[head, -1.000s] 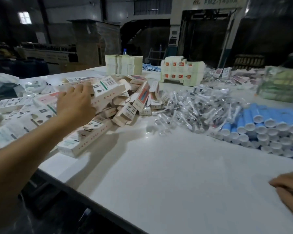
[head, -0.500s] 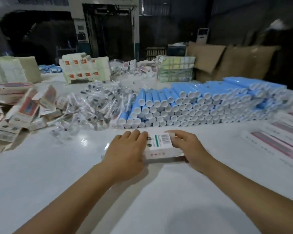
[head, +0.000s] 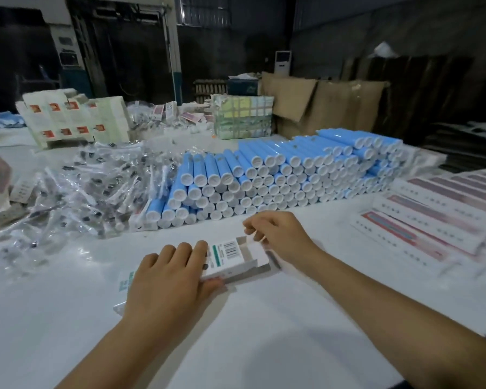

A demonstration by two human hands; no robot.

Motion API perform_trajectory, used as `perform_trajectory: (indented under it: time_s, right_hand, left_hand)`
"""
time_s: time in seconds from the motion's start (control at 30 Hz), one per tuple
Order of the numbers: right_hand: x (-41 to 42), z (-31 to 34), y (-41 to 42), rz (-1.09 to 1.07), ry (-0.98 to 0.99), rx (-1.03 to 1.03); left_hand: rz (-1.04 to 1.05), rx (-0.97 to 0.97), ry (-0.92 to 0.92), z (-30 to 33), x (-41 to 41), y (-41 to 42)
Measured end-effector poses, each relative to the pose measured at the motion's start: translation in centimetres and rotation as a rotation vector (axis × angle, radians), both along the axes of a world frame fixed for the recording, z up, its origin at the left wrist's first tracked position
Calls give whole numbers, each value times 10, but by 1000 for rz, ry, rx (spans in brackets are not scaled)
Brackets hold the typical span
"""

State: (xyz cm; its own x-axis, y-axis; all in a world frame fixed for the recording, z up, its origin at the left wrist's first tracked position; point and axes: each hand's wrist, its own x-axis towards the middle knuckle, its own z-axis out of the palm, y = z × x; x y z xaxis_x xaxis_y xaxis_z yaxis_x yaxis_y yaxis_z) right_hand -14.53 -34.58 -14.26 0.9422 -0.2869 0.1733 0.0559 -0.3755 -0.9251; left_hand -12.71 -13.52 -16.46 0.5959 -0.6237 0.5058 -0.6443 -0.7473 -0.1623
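Note:
A long white carton (head: 230, 255) with a barcode and a green stripe lies on the white table (head: 250, 332) in front of me. My left hand (head: 169, 279) lies over its left part, fingers on top and thumb along its near side, holding it. The carton's right end stands open, its flaps spread. My right hand (head: 278, 234) is at that open end with its fingers curled, pinching the end flap.
A big stack of blue tubes with white caps (head: 286, 178) lies just behind the carton. Clear-wrapped small items (head: 96, 186) are heaped at the left. Flat printed cartons (head: 443, 209) lie in rows at the right. More boxes (head: 73, 119) stand farther back.
My left hand took a carton from the pile at the left and brought it in front of me. Both hands closed on it, and the right end flap has opened.

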Motion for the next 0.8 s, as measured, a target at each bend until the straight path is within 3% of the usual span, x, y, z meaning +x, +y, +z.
perform_trajectory:
  time_s: [0.07, 0.23, 0.33, 0.43, 0.57, 0.8]
  right_hand:
    - [11, 19, -18, -103, -74, -87]
    - [67, 86, -93, -394, -186, -640]
    - [109, 115, -151, -568, -36, -921]
    - [135, 122, -200, -703, 245, -1212]
    - [146, 113, -228, -758, 591, -1235]
    - [148, 121, -220, -765, 609, -1089]
  left_hand:
    - [-11, -25, 6, -3, 1, 0]
    - [-43, -41, -25, -8, 4, -7]
    - [-27, -32, -30, -10, 8, -12]
    - [-10, -27, -1, -10, 14, -16]
    - [-9, -8, -6, -12, 19, -19]
    - [9, 16, 27, -12, 20, -18]
